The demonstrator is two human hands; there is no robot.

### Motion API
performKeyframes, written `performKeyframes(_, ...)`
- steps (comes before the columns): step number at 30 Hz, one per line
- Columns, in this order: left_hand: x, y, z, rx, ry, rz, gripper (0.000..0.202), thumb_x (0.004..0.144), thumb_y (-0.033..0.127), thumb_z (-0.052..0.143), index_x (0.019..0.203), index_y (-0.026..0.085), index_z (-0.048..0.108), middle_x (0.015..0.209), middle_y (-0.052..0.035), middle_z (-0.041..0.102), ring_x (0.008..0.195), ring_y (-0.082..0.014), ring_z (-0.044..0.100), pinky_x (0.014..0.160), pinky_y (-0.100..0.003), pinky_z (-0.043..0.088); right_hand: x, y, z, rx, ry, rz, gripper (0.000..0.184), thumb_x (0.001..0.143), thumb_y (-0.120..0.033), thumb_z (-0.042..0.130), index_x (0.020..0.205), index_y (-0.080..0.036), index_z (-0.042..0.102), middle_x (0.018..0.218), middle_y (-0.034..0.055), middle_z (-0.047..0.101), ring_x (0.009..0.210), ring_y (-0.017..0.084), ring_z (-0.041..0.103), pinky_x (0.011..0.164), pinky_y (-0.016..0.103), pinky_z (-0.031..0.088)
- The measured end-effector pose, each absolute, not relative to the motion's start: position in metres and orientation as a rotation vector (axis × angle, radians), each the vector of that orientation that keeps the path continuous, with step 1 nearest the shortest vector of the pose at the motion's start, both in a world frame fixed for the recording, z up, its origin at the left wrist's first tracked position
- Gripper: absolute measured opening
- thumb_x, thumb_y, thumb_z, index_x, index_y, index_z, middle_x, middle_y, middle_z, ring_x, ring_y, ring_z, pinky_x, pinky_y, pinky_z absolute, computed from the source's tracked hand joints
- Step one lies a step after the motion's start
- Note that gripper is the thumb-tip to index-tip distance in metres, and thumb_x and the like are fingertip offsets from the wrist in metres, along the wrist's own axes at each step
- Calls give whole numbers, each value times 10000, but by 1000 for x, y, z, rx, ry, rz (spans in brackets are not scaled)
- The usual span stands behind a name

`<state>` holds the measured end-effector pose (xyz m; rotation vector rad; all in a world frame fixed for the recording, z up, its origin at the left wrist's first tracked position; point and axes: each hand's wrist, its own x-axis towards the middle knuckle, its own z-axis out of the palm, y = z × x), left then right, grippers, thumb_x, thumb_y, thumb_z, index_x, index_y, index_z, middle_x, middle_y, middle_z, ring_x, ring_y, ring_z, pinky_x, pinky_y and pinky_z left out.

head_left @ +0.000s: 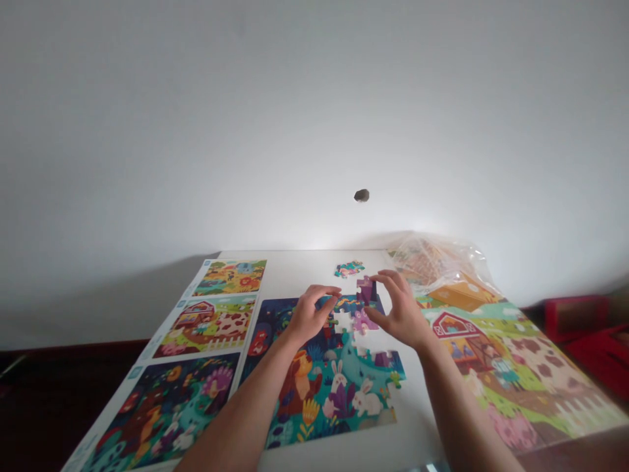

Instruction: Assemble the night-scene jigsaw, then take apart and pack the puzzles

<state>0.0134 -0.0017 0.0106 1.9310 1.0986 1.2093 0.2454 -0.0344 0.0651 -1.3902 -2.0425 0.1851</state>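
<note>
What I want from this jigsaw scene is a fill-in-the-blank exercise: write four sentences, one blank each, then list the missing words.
1. The right hand holds a mainly ____ jigsaw piece.
2. The jigsaw puzzle shows ____ white rabbits.
3. The printed sheet to the left of the puzzle carries ____ pictures.
4. As seen from the camera, the small cluster of pieces lies ____ away than the puzzle.

Missing words: purple; two; three; farther.
</note>
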Motion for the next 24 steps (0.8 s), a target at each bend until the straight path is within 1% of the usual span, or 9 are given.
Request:
performKeyframes(2,14,-1,9,2045,1084,1174,212,911,310,529,981,228,711,1005,-59,722,1022,-213,619,929,-366,467,257,-53,56,-1430,-2119,237,508,749,-371,663,1232,-277,537,1277,110,489,1202,319,472,1002,486,404)
performKeyframes(5,15,-1,6,2186,1053,1092,208,893,233,530,966,252,724,970,-32,732,982,-205,616,924,-372,456,268,-80,31,-1457,-2194,345,519,749,-368,665,1243,-286,531,1299,112,478,1220,312,463,1003,477,410)
performKeyframes(9,16,-3,3,2271,1045,1006,227,868,195,532,945,264,734,973,-18,738,989,-208,609,940,-386,439,271,-96,7,-1461,-2209,376,542,730,-376,686,1243,-284,537,1360,117,430,1291,333,393,1040,502,359)
performKeyframes(11,16,-4,3,2284,1059,984,230,862,193,533,938,268,737,976,-18,739,996,-209,608,939,-388,436,269,-96,3,-1471,-2197,376,550,724,-372,687,1247,-288,536,1372,115,418,1306,339,374,1049,513,338)
performKeyframes(16,17,-6,3,2317,1074,960,242,843,167,540,909,283,742,961,-2,743,979,-201,608,930,-379,427,267,-92,3,-1518,-2156,327,553,720,-347,672,1249,-280,527,1354,113,431,1309,339,363,1046,514,331)
performKeyframes(21,18,-6,1,2337,1071,953,240,833,154,547,893,279,743,934,4,746,961,-196,606,921,-370,422,275,-92,0,-1618,-2081,214,490,746,-333,636,1218,-261,524,1329,124,433,1298,343,357,1046,541,307)
performKeyframes(24,18,-5,-2,2340,1070,951,233,834,153,551,887,272,744,926,2,745,956,-196,603,915,-367,420,280,-93,-1,-1673,-2070,178,465,736,-314,630,1187,-253,534,1316,125,429,1279,344,366,1045,552,302)
